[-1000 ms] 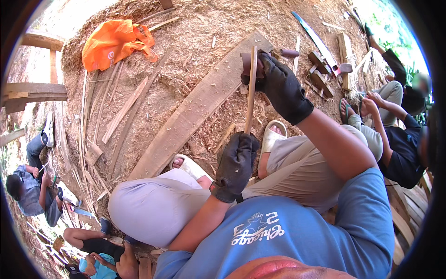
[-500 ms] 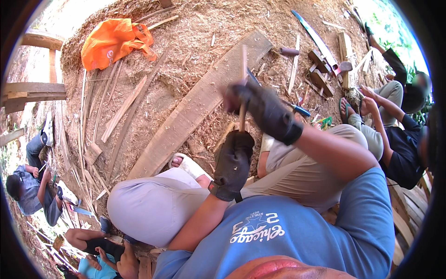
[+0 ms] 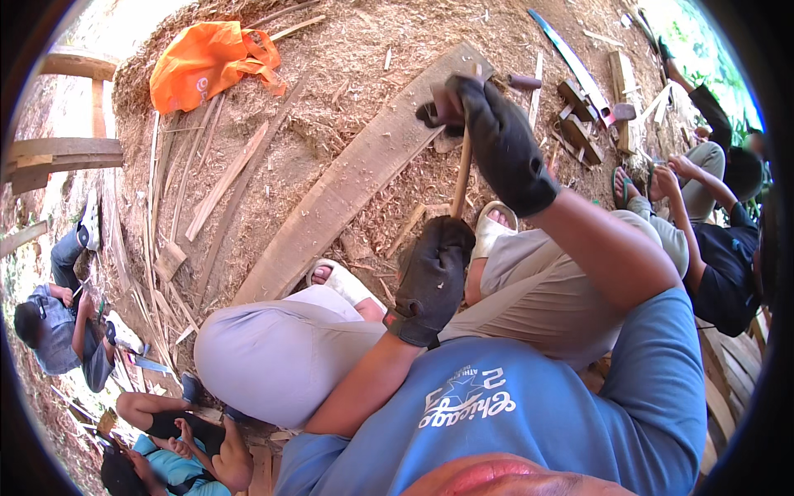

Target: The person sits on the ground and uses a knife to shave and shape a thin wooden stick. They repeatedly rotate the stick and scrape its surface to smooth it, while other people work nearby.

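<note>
My left hand (image 3: 435, 273), in a black glove, is closed around the lower end of a thin wooden stick (image 3: 461, 178). The stick points up and away from me, slightly tilted. Closed near its far end is my right hand (image 3: 506, 145), also gloved in black. It grips a reddish-brown sheet that looks like sandpaper (image 3: 447, 106), pressed against the stick. The fingers of that hand partly hide the sheet and the stick. Both hands are above my bent legs, in front of a long plank (image 3: 356, 182) lying on the ground.
Wood shavings cover the ground. An orange bag (image 3: 207, 66) and several wood strips (image 3: 227, 182) lie at the left. Toward the right are a hand saw (image 3: 571, 62), wooden hand planes (image 3: 581, 136) and a hatchet (image 3: 624, 112). People sit at both sides, one by the right edge (image 3: 719, 273).
My right hand has slid away from me along the stick with the brown sheet. The left hand keeps its grip and has shifted slightly right; the stick now leans a little more to the right.
</note>
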A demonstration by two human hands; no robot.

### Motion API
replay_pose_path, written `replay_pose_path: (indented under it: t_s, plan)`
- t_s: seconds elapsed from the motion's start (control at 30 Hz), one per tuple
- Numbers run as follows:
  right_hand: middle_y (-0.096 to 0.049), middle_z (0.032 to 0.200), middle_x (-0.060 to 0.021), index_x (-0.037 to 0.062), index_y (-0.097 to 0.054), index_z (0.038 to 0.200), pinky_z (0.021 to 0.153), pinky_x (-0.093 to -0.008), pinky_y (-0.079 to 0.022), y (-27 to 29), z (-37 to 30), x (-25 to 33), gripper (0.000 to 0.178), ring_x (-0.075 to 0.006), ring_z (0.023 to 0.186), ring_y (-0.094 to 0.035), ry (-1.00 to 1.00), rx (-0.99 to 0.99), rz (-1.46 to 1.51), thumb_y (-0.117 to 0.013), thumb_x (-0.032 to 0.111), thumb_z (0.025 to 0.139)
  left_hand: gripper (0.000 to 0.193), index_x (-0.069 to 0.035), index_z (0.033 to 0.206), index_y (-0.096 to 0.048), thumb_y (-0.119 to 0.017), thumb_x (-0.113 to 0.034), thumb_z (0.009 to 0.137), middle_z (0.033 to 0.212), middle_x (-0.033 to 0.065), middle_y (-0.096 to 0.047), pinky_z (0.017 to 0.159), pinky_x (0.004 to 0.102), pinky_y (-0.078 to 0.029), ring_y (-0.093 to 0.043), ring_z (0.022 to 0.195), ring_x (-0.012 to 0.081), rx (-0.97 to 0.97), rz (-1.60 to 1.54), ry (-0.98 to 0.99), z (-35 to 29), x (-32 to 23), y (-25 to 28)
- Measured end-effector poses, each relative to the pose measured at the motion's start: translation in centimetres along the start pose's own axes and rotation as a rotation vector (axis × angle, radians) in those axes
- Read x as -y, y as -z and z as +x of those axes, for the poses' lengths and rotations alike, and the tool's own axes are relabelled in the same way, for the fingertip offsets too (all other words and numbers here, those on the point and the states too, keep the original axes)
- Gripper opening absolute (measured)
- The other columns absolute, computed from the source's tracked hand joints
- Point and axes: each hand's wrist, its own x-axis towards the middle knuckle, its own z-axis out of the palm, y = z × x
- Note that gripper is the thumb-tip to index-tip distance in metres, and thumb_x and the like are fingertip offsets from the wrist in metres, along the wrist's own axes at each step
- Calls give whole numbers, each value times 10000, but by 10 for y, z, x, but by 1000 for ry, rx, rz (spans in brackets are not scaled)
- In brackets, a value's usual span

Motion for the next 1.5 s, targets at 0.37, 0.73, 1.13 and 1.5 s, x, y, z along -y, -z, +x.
replay_pose_path:
  t_s: [0.37,0.73,1.13,1.5]
  plan:
    - [-687,894,-87,110,-652,982,889,-378,-540,-48,-81,28,422,-225,889,-688,-309,189,-24,-394,415,1117,157,-59,1108,-620,-571,-51,958,928,162,-714,715,494,-530,-703,855,398,-212,345,-222,2,15,-4]
    - [-679,882,-172,78,-632,1043,839,-447,-538,-44,-69,44,323,-380,893,-692,-392,295,21,-382,274,1104,376,-16,1429,-546,-473,-197,1107,1266,76,-674,955,313,-541,-667,1119,165,20,-556,191,-3,26,8]
    - [-612,967,-44,89,-581,1037,825,-345,-547,-30,-54,59,329,-179,918,-673,-367,350,397,-425,366,1123,287,-120,1199,-618,-488,-362,1114,631,-70,-363,416,245,-289,-335,447,64,395,-1399,414,-7,-3,24]
    - [-554,1064,-74,36,-537,1091,1041,-408,-542,-8,2,18,371,-252,1145,-679,-247,154,741,-409,383,1123,270,-67,1087,-625,-543,-325,1095,620,-78,-380,391,228,-289,-343,440,38,160,-844,328,-3,-22,18]
